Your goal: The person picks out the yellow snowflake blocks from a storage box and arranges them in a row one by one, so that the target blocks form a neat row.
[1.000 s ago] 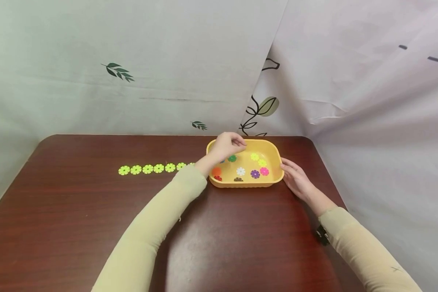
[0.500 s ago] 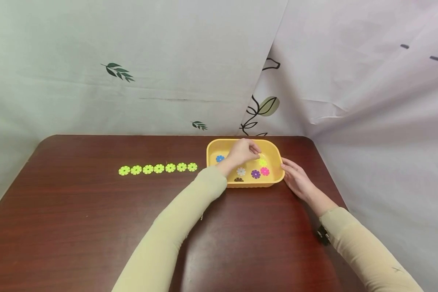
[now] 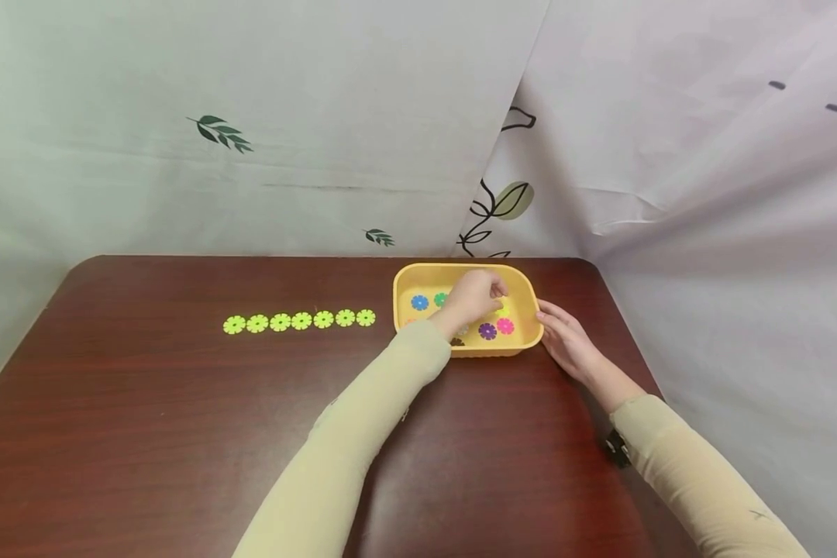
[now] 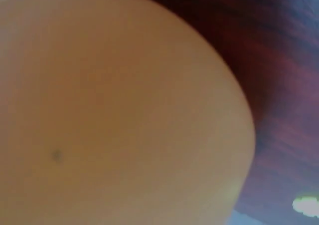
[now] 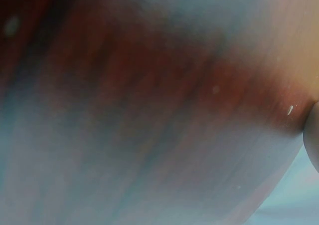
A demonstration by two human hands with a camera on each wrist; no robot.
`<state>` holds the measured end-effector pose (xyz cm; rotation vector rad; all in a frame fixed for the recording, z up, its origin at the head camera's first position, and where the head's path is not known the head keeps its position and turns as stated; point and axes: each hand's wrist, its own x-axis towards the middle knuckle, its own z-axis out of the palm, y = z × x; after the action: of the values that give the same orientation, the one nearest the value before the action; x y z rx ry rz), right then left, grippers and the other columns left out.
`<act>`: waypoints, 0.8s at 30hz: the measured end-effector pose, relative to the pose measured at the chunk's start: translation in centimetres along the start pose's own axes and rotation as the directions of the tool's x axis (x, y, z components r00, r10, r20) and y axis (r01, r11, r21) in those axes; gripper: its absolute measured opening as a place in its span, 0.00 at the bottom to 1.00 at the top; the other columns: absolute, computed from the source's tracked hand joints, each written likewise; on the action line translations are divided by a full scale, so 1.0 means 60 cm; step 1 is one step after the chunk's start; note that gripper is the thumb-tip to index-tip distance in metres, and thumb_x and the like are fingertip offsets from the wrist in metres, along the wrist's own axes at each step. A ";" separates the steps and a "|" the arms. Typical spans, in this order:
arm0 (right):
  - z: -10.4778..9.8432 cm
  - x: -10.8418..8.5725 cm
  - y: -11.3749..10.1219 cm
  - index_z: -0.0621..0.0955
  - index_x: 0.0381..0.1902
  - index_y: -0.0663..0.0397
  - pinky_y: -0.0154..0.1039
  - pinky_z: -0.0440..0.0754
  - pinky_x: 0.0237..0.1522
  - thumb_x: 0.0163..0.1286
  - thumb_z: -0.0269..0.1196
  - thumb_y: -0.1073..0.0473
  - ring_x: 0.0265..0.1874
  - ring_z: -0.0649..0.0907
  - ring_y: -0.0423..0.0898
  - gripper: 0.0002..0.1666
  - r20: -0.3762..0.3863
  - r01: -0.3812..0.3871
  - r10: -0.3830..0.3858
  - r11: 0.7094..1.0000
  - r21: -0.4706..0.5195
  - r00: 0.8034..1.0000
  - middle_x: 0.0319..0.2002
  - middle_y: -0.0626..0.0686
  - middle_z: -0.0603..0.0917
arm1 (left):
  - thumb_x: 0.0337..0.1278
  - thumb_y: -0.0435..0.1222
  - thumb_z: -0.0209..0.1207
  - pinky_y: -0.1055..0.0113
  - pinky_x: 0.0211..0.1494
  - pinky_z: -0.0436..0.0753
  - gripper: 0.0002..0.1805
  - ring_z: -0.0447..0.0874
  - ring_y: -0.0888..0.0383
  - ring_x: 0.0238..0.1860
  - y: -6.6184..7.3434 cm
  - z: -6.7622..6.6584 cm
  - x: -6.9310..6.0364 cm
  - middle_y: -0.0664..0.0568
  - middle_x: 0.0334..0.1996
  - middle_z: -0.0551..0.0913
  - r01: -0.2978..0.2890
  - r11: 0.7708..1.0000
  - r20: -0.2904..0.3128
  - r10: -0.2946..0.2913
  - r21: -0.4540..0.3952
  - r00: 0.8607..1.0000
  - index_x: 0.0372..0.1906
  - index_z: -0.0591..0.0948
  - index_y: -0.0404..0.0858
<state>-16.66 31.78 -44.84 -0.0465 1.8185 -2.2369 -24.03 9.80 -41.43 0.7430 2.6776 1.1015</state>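
Observation:
In the head view a yellow plastic basin [image 3: 418, 269] stands at the back right of the table, with several flower-shaped discs in different colours in it. My left hand [image 3: 470, 298] reaches down into the basin, its fingers bent, right at a yellow flower disc [image 3: 504, 308]. Whether the fingertips pinch that disc is hidden. My right hand [image 3: 568, 341] lies against the basin's right side, its fairly straight fingers touching the wall near the rim. Among the discs beside the left hand are a blue disc [image 3: 419, 302], a purple disc [image 3: 487, 332] and a pink disc [image 3: 505, 326].
Left of the basin, several yellow-green flower discs [image 3: 301, 321] form a straight row on the dark red-brown table [image 3: 146, 418]. Pale cloth [image 3: 321, 155] with leaf prints hangs behind and to the right. Both wrist views are blurred and mostly show skin or tabletop.
My left hand has moved right and lower into the basin, from its left part to the yellow disc. The whole row of discs came into sight. My right hand has stayed put.

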 end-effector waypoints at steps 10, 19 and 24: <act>0.002 0.003 0.000 0.78 0.59 0.43 0.25 0.80 0.61 0.86 0.45 0.66 0.56 0.84 0.33 0.18 -0.002 0.011 -0.011 1.000 0.025 1.000 0.56 0.40 0.86 | 0.64 0.31 0.72 0.66 0.69 0.81 0.16 0.85 0.55 0.59 -0.008 0.002 0.005 0.50 0.56 0.89 -0.016 0.998 0.058 0.013 0.054 0.998 0.56 0.88 0.39; 0.003 0.000 0.000 0.76 0.62 0.48 0.25 0.81 0.60 0.86 0.46 0.66 0.55 0.84 0.33 0.17 0.014 0.013 -0.013 1.000 0.028 1.000 0.55 0.40 0.86 | 0.67 0.33 0.70 0.64 0.77 0.75 0.20 0.81 0.54 0.68 -0.016 0.006 0.009 0.50 0.62 0.87 -0.012 0.999 0.136 0.006 0.040 0.991 0.62 0.85 0.39; 0.000 -0.001 0.001 0.78 0.61 0.45 0.26 0.81 0.60 0.86 0.45 0.66 0.54 0.85 0.34 0.18 0.014 0.024 -0.025 0.999 0.034 1.000 0.55 0.41 0.87 | 0.69 0.33 0.68 0.63 0.79 0.73 0.22 0.78 0.54 0.71 -0.011 0.013 0.009 0.50 0.66 0.85 0.006 1.000 0.175 -0.010 0.025 0.985 0.66 0.84 0.39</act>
<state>-16.59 31.76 -44.91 -0.0793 1.7818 -2.2770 -24.49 10.13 -42.43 0.7934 2.5487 0.9549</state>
